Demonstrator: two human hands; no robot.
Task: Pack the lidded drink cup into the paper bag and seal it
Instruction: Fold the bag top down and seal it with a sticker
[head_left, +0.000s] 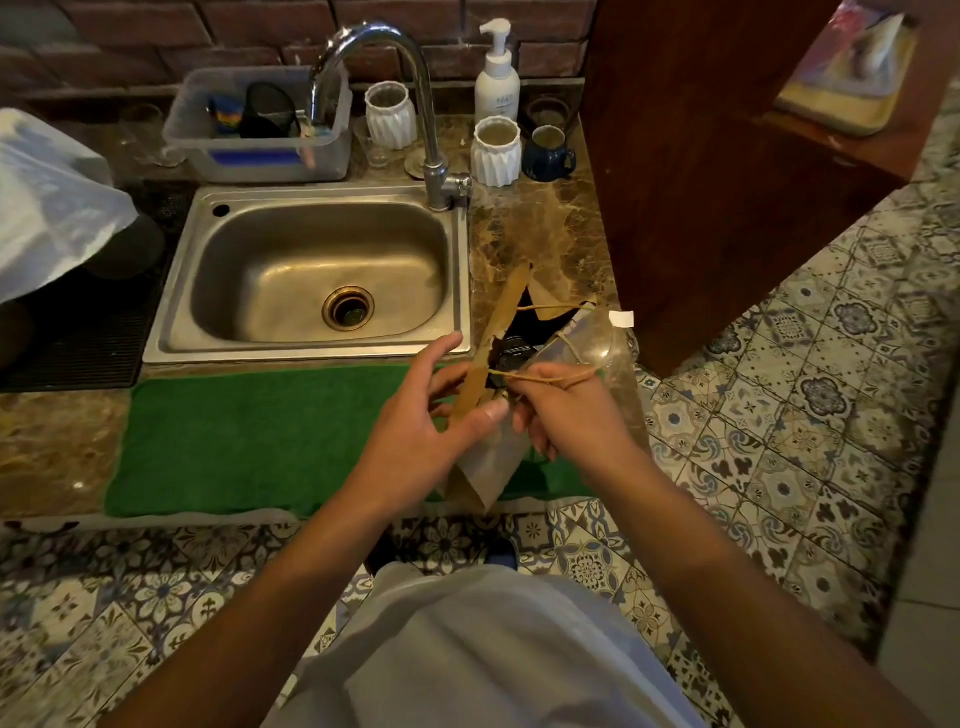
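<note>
A brown paper bag with twine handles stands tilted on the green mat, its mouth open toward the right. My left hand pinches the bag's near rim, thumb on the paper. My right hand holds a clear drink cup with a black lid, lid first at the bag's mouth; a twine handle crosses over this hand. A small white tag shows beyond the cup's base.
A steel sink and tap lie to the left. White ribbed cups, a blue mug, a soap pump and a plastic tub stand behind. A wooden cabinet rises at right.
</note>
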